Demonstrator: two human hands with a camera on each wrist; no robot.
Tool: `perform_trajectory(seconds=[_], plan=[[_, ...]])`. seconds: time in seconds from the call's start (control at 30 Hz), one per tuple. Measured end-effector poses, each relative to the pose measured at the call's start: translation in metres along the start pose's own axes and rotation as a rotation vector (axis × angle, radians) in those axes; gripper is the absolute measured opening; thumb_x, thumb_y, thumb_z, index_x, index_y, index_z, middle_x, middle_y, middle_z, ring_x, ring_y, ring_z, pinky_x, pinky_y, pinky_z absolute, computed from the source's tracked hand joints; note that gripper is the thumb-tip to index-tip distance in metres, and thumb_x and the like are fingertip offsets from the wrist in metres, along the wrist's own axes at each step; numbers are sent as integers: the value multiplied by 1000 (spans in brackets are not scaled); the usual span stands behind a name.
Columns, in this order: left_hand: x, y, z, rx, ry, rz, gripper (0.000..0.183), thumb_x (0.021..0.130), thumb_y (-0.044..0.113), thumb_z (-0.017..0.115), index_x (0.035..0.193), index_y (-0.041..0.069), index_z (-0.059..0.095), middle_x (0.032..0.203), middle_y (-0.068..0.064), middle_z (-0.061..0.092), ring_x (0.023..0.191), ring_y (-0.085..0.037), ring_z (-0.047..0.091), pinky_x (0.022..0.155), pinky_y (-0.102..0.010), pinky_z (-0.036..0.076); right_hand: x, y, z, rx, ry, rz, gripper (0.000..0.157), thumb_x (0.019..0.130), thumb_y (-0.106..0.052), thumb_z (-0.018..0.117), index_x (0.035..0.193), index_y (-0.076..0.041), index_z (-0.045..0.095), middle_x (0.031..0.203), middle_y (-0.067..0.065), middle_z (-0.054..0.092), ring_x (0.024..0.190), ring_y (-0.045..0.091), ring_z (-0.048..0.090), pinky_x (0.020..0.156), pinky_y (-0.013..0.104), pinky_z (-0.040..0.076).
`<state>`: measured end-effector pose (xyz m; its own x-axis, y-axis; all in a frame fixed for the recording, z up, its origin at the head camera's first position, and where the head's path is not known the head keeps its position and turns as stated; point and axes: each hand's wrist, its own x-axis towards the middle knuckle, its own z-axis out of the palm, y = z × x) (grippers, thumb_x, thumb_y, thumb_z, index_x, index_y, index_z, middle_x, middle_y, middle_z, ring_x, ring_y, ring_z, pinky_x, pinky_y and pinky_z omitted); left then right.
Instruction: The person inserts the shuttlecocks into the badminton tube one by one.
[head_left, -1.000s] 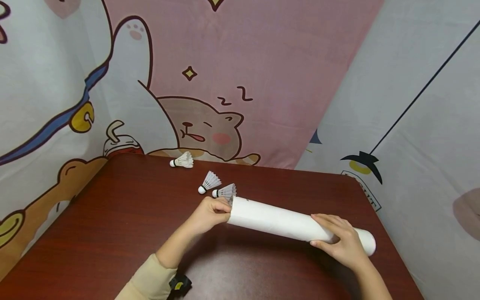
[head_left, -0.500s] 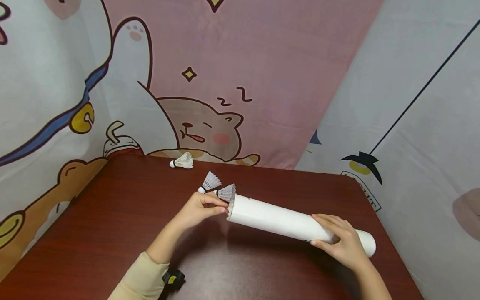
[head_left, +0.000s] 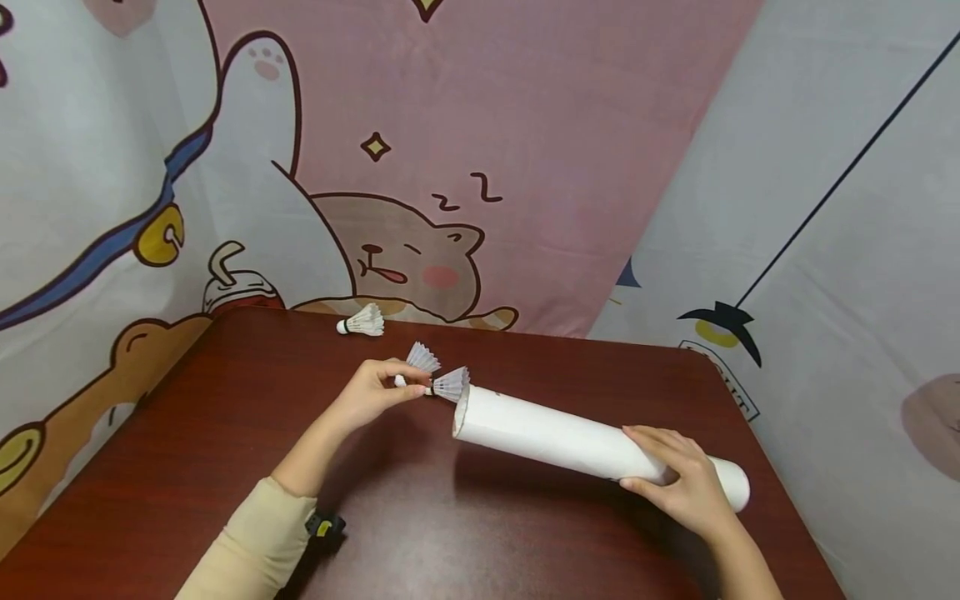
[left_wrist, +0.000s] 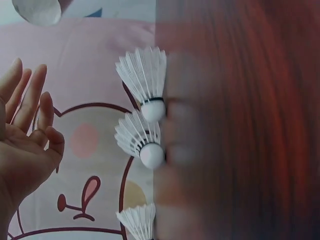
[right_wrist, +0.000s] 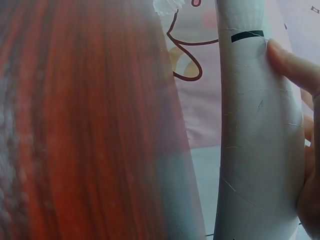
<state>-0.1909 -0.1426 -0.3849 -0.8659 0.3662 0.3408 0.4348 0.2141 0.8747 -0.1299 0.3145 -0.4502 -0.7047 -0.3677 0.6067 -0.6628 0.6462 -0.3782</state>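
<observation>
My right hand (head_left: 684, 483) grips a long white shuttlecock tube (head_left: 547, 429) near its right end, thumb on one side and fingers on the other. The tube slants above the table, its mouth facing left. My left hand (head_left: 375, 390) hovers left of that mouth with loosely bent fingers. In the left wrist view it holds nothing and stands apart from the shuttlecocks. Nearest to it in the head view are a white shuttlecock (head_left: 452, 384) beside the tube's mouth and a second shuttlecock (head_left: 423, 357), partly covered by the fingers. A third shuttlecock (head_left: 363, 321) lies by the back edge.
The dark red-brown wooden table (head_left: 225, 433) carries everything. Behind it hangs a cloth (head_left: 555, 183) printed with cartoon animals, close to the table's back edge. A small black device (head_left: 325, 527) is at the left wrist.
My left hand has left the tube's mouth and moved left and back, towards the shuttlecocks. The jagged white edge at the mouth no longer shows. My right hand and the tube have hardly moved.
</observation>
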Motion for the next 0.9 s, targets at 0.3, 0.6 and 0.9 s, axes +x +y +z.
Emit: perform_trajectory(seconds=[0.3,0.6,0.9], plan=[[17,-25,-18,86,17,15,25,84,-6,68,108,-13,65,103,-25,66,95,-41,56,80,-43,46,1,-1,0,-3,-5,8,72,57,-18,91,124,-11,65,119,2,64,109,13,53,94,21,28],[32,-49,-24,108,27,18,32,84,-9,67,114,-17,59,116,-32,59,97,-47,55,87,-61,40,0,0,-1,-11,-1,6,72,57,-18,91,123,-9,65,119,3,64,109,13,54,94,22,29],[49,-96,-25,128,28,-5,36,85,-4,68,119,-11,60,122,-27,58,102,-49,53,89,-60,40,-1,0,-2,-13,-14,33,73,57,-19,91,125,-12,65,120,2,63,110,13,53,94,22,29]])
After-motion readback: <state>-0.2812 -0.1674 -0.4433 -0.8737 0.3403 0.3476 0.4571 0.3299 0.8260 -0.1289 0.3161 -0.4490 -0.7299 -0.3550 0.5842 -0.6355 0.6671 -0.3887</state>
